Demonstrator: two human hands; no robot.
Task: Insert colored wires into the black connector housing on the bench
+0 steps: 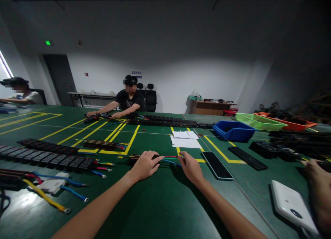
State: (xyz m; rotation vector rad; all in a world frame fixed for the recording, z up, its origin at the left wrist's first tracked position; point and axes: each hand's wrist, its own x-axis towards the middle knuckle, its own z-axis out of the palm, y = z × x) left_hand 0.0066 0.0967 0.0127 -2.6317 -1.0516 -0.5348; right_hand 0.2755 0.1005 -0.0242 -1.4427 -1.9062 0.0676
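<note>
In the head view, my left hand (pixel 147 165) rests over a dark strip (pixel 133 159) with coloured wires coming out of it. Its fingers close down around the wires, partly hiding the strip. My right hand (pixel 190 167) pinches the far end of a red wire (pixel 169 156) that stretches between both hands. Just below, a blue wire (pixel 170 162) lies with its end by my right fingers. Behind my left hand is a similar bundle of thin strips with coloured wire ends (pixel 103 145). Right of my right hand lies a phone (pixel 217 166).
Black segmented strips (pixel 49 159) and lugged cables (pixel 46 196) lie left. White papers (pixel 184 142), a blue bin (pixel 232 131), a green basket (pixel 260 122) and a white device (pixel 292 204) stand right. A co-worker (pixel 129 101) works opposite; another person's hand (pixel 317 184) is at right.
</note>
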